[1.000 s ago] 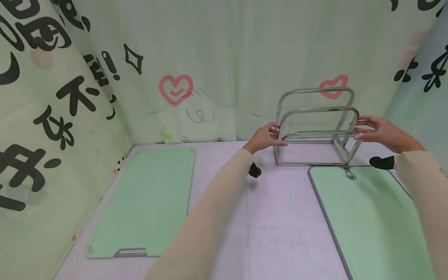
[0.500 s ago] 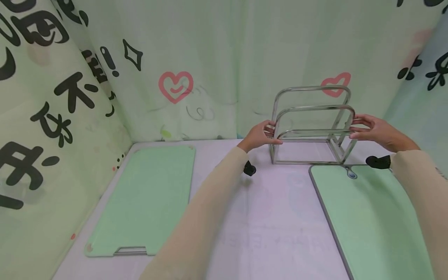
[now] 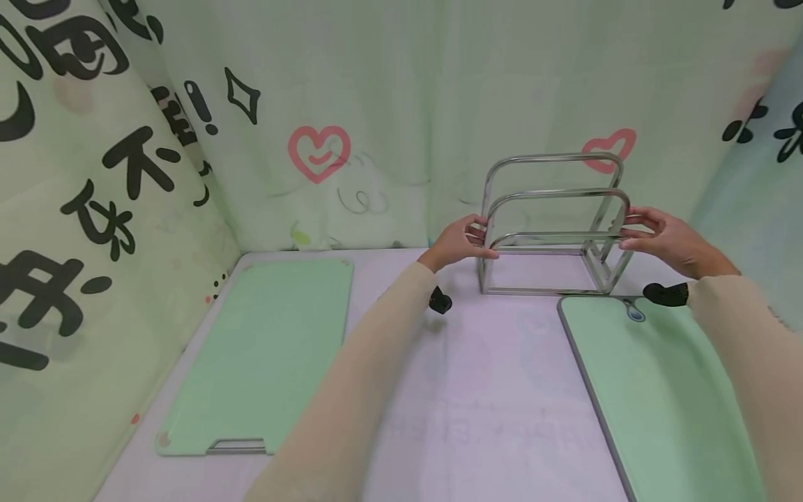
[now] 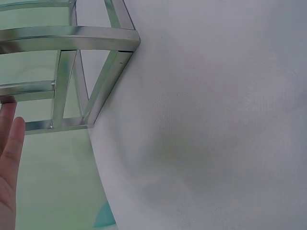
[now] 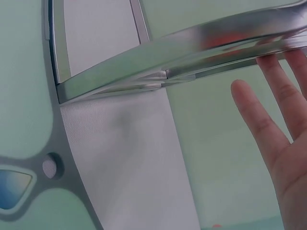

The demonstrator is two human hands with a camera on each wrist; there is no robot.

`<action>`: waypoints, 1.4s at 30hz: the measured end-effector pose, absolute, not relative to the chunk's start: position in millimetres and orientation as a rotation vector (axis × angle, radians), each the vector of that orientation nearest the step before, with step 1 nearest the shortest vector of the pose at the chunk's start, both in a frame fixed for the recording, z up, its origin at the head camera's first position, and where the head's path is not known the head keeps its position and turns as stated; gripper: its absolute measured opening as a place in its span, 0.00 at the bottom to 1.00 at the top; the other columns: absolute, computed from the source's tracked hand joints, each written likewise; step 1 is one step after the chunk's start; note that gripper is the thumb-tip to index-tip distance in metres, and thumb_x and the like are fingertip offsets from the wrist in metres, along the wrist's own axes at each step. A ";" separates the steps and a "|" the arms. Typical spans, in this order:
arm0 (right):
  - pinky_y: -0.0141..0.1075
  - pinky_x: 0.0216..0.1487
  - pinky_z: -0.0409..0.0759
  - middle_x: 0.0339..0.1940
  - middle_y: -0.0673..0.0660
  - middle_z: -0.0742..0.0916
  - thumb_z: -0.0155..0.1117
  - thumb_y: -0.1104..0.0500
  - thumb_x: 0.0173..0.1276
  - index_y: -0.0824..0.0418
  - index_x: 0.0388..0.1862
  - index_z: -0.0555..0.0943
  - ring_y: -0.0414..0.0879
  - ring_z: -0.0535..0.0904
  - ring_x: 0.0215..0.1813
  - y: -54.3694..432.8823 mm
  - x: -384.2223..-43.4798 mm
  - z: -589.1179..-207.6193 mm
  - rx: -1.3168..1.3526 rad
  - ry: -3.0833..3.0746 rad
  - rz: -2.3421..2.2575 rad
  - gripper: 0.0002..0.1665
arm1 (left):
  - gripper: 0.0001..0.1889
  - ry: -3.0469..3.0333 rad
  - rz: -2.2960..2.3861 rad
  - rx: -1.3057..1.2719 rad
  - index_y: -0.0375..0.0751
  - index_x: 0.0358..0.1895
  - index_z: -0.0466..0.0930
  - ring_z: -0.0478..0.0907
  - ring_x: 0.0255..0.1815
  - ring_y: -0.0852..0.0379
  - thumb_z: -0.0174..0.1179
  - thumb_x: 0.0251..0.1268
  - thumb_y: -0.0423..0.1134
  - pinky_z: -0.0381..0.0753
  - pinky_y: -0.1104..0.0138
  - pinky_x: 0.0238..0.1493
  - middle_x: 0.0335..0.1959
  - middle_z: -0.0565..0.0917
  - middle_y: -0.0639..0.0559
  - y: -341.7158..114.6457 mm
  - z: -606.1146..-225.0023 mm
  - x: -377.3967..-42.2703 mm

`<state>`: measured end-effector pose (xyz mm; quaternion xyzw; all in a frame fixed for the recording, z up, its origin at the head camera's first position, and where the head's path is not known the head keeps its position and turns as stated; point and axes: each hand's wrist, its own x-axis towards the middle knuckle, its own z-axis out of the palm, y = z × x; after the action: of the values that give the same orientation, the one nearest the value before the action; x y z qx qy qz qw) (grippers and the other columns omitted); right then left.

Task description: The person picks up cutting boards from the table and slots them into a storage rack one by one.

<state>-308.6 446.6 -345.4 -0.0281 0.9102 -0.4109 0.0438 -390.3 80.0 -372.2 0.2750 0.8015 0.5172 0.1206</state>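
Note:
A silver metal rack (image 3: 555,193) with three rounded arches stands at the back right of the table. My left hand (image 3: 453,244) grips its left side, the thumb in front and the fingers bent around the upright. On the other side my right hand (image 3: 671,240) holds the rack between thumb and fingers. In the left wrist view, fingertips of the left hand (image 4: 9,163) touch a lower bar of the rack (image 4: 67,38). The right wrist view has fingers of the right hand (image 5: 292,172) against the rack's arch (image 5: 206,40); part of the grip is out of frame.
A green cutting board (image 3: 263,355) with a metal handle lies flat at the left. A grey-rimmed green cutting board (image 3: 652,390) with a hanging hole lies at the right, just in front of the rack. Printed curtains (image 3: 389,90) close off the back and sides.
Both hands have moved the rack a little to the left along the table, and its front now sits slightly further from the right board's far end. The boards have not moved.

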 end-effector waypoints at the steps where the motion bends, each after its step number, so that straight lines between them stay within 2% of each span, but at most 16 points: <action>1: 0.32 0.58 0.72 0.62 0.48 0.69 0.58 0.50 0.69 0.48 0.71 0.53 0.13 0.67 0.45 445.7 -308.6 -345.8 -0.091 2.786 -1.259 0.37 | 0.32 2.338 1.517 0.800 0.41 0.59 0.69 0.79 0.53 0.51 0.72 0.49 0.39 0.79 0.67 0.51 0.54 0.79 0.40 79.0 -372.3 -390.4; 4: 0.33 0.59 0.73 0.56 0.37 0.69 0.59 0.51 0.68 0.46 0.68 0.56 0.14 0.67 0.45 442.5 -309.7 -347.5 -0.099 2.785 -1.284 0.34 | 0.33 2.329 1.534 0.786 0.40 0.60 0.69 0.79 0.54 0.50 0.72 0.48 0.37 0.79 0.66 0.52 0.56 0.78 0.38 75.9 -372.2 -390.4; 8: 0.56 0.65 0.63 0.55 0.35 0.69 0.59 0.50 0.68 0.44 0.67 0.58 0.14 0.66 0.45 439.8 -311.6 -350.5 -0.087 2.765 -1.323 0.32 | 0.33 2.318 1.553 0.763 0.40 0.60 0.69 0.78 0.55 0.49 0.72 0.48 0.36 0.79 0.66 0.52 0.57 0.77 0.37 73.4 -371.9 -389.9; 10: 0.59 0.65 0.61 0.55 0.35 0.69 0.59 0.50 0.68 0.44 0.67 0.58 0.15 0.66 0.45 440.0 -312.1 -352.0 -0.080 2.743 -1.357 0.32 | 0.33 2.316 1.562 0.758 0.40 0.60 0.69 0.78 0.55 0.49 0.72 0.48 0.36 0.79 0.67 0.52 0.57 0.77 0.37 73.1 -371.7 -389.2; 14: 0.57 0.66 0.61 0.56 0.37 0.69 0.59 0.50 0.68 0.46 0.69 0.57 0.21 0.68 0.53 441.5 -311.8 -352.9 -0.067 2.721 -1.378 0.34 | 0.33 2.306 1.579 0.747 0.40 0.61 0.69 0.78 0.56 0.49 0.72 0.48 0.36 0.79 0.66 0.52 0.57 0.77 0.37 73.4 -371.9 -387.8; 19: 0.51 0.66 0.62 0.70 0.58 0.64 0.59 0.48 0.68 0.54 0.75 0.50 0.53 0.61 0.73 441.0 -311.4 -350.1 -0.065 2.726 -1.312 0.43 | 0.33 2.278 1.581 0.735 0.38 0.61 0.68 0.77 0.58 0.46 0.71 0.49 0.35 0.79 0.67 0.53 0.58 0.76 0.35 69.9 -365.1 -381.6; 21: 0.42 0.64 0.65 0.72 0.63 0.60 0.59 0.48 0.68 0.57 0.75 0.49 0.56 0.58 0.73 439.9 -311.5 -348.6 -0.074 2.731 -1.286 0.45 | 0.33 2.282 1.565 0.743 0.38 0.61 0.68 0.76 0.58 0.46 0.71 0.49 0.35 0.78 0.67 0.54 0.58 0.76 0.36 68.8 -365.0 -383.3; 22: 0.38 0.63 0.66 0.72 0.63 0.60 0.59 0.49 0.68 0.58 0.75 0.48 0.56 0.58 0.73 439.7 -311.8 -348.1 -0.082 2.723 -1.290 0.45 | 0.33 2.283 1.557 0.748 0.38 0.61 0.68 0.76 0.58 0.47 0.71 0.49 0.36 0.78 0.67 0.54 0.58 0.76 0.36 68.4 -364.9 -384.2; 24: 0.28 0.58 0.69 0.71 0.61 0.61 0.59 0.50 0.68 0.58 0.75 0.49 0.44 0.64 0.71 439.4 -312.4 -348.4 -0.086 2.724 -1.295 0.44 | 0.33 2.282 1.540 0.757 0.37 0.61 0.67 0.76 0.59 0.47 0.71 0.50 0.35 0.78 0.66 0.55 0.58 0.76 0.36 67.9 -365.3 -386.5; 26: 0.24 0.56 0.69 0.70 0.59 0.62 0.59 0.50 0.68 0.58 0.75 0.50 0.41 0.65 0.69 439.2 -313.1 -349.1 -0.089 2.717 -1.310 0.43 | 0.33 2.296 1.542 0.771 0.40 0.60 0.68 0.77 0.58 0.49 0.71 0.49 0.37 0.78 0.67 0.54 0.57 0.77 0.38 68.9 -372.9 -393.3; 29: 0.31 0.61 0.69 0.68 0.55 0.64 0.59 0.49 0.68 0.57 0.74 0.51 0.44 0.63 0.71 438.4 -314.3 -351.0 -0.081 2.714 -1.319 0.43 | 0.32 2.299 1.543 0.775 0.40 0.60 0.68 0.76 0.58 0.50 0.71 0.49 0.37 0.79 0.67 0.54 0.56 0.77 0.40 67.4 -374.2 -393.4; 31: 0.41 0.65 0.65 0.65 0.50 0.67 0.60 0.48 0.67 0.56 0.74 0.51 0.53 0.59 0.73 437.2 -314.2 -351.7 -0.077 2.711 -1.319 0.43 | 0.32 2.304 1.543 0.777 0.41 0.60 0.68 0.76 0.57 0.51 0.71 0.49 0.37 0.79 0.67 0.53 0.56 0.78 0.42 66.1 -375.4 -393.4; 32: 0.46 0.66 0.64 0.63 0.46 0.68 0.60 0.48 0.67 0.55 0.74 0.52 0.51 0.60 0.73 436.5 -313.9 -352.0 -0.075 2.707 -1.325 0.42 | 0.32 2.306 1.542 0.776 0.41 0.60 0.68 0.76 0.57 0.51 0.71 0.49 0.37 0.79 0.68 0.53 0.55 0.78 0.42 65.4 -375.8 -393.1; 35: 0.54 0.68 0.60 0.57 0.36 0.69 0.60 0.49 0.67 0.55 0.72 0.54 0.37 0.65 0.69 435.2 -312.7 -352.1 -0.086 2.693 -1.356 0.40 | 0.32 2.311 1.541 0.778 0.41 0.60 0.68 0.76 0.56 0.52 0.71 0.49 0.37 0.79 0.68 0.52 0.55 0.79 0.42 63.5 -376.3 -392.4; 38: 0.58 0.67 0.59 0.53 0.32 0.69 0.61 0.50 0.67 0.56 0.72 0.55 0.20 0.66 0.56 434.7 -312.0 -352.0 -0.108 2.690 -1.377 0.39 | 0.32 2.314 1.538 0.777 0.40 0.60 0.69 0.76 0.56 0.51 0.71 0.49 0.37 0.78 0.68 0.53 0.55 0.78 0.40 62.5 -376.0 -391.5; 42: 0.60 0.67 0.58 0.51 0.31 0.69 0.61 0.51 0.67 0.58 0.72 0.55 0.13 0.65 0.47 434.4 -312.2 -351.3 -0.127 2.693 -1.377 0.40 | 0.32 2.316 1.533 0.771 0.40 0.59 0.69 0.76 0.56 0.51 0.71 0.49 0.37 0.78 0.67 0.53 0.55 0.78 0.40 62.1 -376.4 -391.8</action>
<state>-312.2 434.4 -351.3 -0.0420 0.8881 -0.4541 0.0574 -391.8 62.1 -376.4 0.2651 0.7968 0.5273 0.1292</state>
